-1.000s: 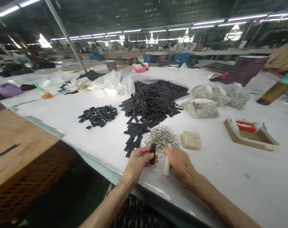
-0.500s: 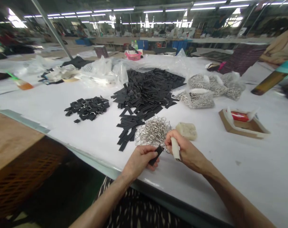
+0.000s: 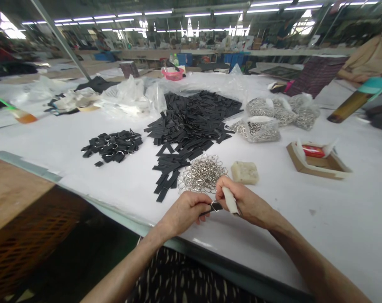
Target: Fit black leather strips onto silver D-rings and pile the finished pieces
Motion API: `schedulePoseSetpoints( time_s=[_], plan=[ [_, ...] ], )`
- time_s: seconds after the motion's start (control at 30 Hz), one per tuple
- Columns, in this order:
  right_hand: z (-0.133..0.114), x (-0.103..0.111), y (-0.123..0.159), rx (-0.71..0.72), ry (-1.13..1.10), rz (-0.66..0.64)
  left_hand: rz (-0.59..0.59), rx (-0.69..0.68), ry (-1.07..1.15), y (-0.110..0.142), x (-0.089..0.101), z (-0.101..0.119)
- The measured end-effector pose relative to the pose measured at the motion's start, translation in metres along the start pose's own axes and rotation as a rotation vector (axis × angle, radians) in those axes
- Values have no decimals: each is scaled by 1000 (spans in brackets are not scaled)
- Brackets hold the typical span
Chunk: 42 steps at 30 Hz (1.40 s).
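1. One metal ring (image 3: 215, 205) now shows on the black strip (image 3: 218, 207) above the desk (image 3: 336, 219); earlier, that strip looked bare.
2. Your left hand (image 3: 187, 210) still pinches the strip.
3. Your right hand (image 3: 246, 201), grasping a pale stick (image 3: 230, 201), sits at its other end.

Two hands (image 3: 183, 212) (image 3: 246, 202); one held strip (image 3: 218, 206); one ring heap (image 3: 203, 173); one pale block (image 3: 245, 173).

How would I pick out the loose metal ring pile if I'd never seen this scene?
On the white table, find the big heap of black strips. Right of its near end, just beyond the left hand, is the ring pile. It is silvery and lies loose, unlike the bagged rings farther right and the small, mostly black pile at left.
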State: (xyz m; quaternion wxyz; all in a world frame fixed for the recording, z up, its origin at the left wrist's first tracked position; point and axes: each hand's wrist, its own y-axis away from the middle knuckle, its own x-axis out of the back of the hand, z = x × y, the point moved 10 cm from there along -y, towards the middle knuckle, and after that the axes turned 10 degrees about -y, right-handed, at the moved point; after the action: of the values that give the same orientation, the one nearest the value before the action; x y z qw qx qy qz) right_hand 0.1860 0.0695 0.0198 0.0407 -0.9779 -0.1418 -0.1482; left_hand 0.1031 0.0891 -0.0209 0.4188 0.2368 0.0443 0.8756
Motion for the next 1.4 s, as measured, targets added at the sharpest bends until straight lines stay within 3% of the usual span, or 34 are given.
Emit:
schedulePoseSetpoints(
  time_s=[0.13, 0.4, 0.63, 0.7, 0.87, 0.97, 1.17, 1.3, 1.4],
  plan=[
    [-2, 4, 0, 13, -16, 14, 93, -28, -23, 4, 4, 8],
    [7, 11, -4, -27, -107, 84, 67, 111, 550, 7, -19, -17],
    [6, 26, 6, 32, 33, 423, 337, 198, 911, 16, -11, -37],
    [-8, 18, 9, 141, 112, 403, 388, 226, 993, 17, -8, -39],
    [-41, -29, 10, 465, 378, 144, 496, 292, 1132, 21, -1, -47],
    [-44, -40, 10, 561, 507, 140, 501, 316, 1208, 22, -4, -53],
    [-32, -37, 9, 491, 462, 154, 439, 341, 1286, 24, -13, -49],
    [-39, -31, 13, 478, 374, 193, 301, 341, 1314, 21, -20, -40],
    [-36, -33, 12, 430, 316, 164, 326, 333, 1287, 20, -18, -43]
  ],
)
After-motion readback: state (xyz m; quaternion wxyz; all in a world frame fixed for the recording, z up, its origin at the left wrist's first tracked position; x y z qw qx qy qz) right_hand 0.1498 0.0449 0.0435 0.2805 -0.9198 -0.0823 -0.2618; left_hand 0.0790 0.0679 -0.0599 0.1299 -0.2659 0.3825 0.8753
